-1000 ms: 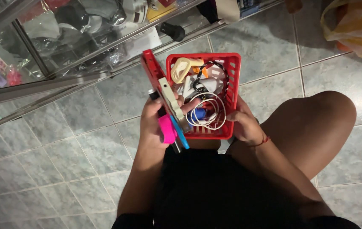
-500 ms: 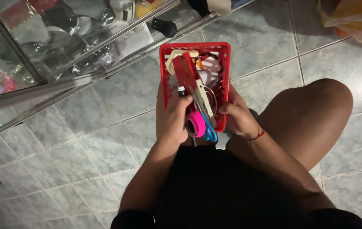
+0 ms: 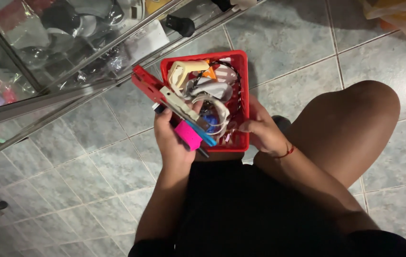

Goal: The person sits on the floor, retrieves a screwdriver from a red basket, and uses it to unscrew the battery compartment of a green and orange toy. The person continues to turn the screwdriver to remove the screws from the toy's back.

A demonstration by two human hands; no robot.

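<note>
While the red plastic basket (image 3: 241,97) sits low in front of the person, resting by the lap above the grey tiled floor (image 3: 93,166), both hands work at its near end. The left hand (image 3: 172,138) is curled around a bundle of long flat tools (image 3: 176,107) at the basket's left wall: a red-handled piece (image 3: 143,83) sticks out past the far-left corner, a cream strip lies along it, and a pink block (image 3: 187,134) and a blue strip (image 3: 204,137) show at the near end, just above the thumb. Its fingers are wrapped tight together about the bundle, and the thumb presses on top.

The right hand (image 3: 260,133) grips the basket's near-right corner, thumb over the rim and inside, the other fingers closed together under the wall. A thin red thread (image 3: 286,152) circles that wrist.

Inside the basket lie a cream plastic holder (image 3: 184,71) at the far-left corner, a bit of orange (image 3: 208,74) beside it, a looped white cable (image 3: 217,112) toward the middle, a dark braided cord (image 3: 229,66) along the far edge, and something blue (image 3: 208,119) under the cable; what exactly it is cannot be told.

Beyond the basket's far-left corner runs the metal frame of a glass display case (image 3: 69,57) holding wrapped goods. The bare right knee (image 3: 360,114) rises to the basket's right.
</note>
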